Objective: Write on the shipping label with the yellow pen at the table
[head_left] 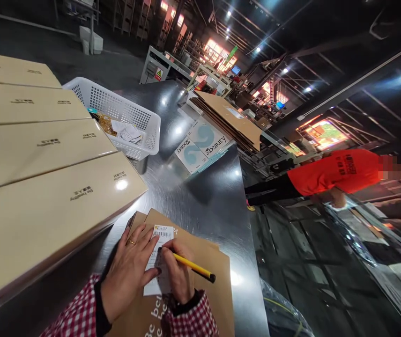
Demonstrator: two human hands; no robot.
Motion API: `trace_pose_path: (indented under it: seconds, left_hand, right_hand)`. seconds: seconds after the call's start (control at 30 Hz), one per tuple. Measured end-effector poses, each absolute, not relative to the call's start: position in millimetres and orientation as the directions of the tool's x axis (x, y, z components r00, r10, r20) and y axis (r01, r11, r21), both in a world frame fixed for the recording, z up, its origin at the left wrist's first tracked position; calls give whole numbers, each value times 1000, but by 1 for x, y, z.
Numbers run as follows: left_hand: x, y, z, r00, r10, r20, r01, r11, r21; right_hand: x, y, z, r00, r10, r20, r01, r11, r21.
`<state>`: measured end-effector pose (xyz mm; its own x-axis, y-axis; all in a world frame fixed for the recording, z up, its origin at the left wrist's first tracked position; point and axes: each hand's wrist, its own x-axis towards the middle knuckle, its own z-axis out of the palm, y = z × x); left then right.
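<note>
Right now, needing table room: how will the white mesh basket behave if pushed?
The white plastic mesh basket looks light and somewhat flexible, given its thin perforated walls. On the polished steel table it would probably slide easily; the papers inside seem to add little weight.

A stainless steel table (207,210) carries cream boxes (46,154), a white plastic basket (133,112) and a kraft mailer (211,304).

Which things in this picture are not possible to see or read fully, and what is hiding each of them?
All in the head view:
- Barcode label: the print is too small to read, and the left hand covers part of it.
- Yellow pencil: the right hand hides its tip.
- Papers in the white plastic basket: too small to read.
- Co-worker: the head is pixelated.
- Beige boxes: the left edge cuts them off.
</note>
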<state>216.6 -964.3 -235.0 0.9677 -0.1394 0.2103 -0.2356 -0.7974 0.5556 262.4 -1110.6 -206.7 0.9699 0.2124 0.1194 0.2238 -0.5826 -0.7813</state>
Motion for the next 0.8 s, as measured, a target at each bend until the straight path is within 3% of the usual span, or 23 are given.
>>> trace_pose_path:
  seconds: [0.8]
  left_hand:
    - [217,-963,-229,976,-150,157,-213,-797,565]
  right_hand:
    - [263,-1109,-202,976,200,90,192,-580,-792]
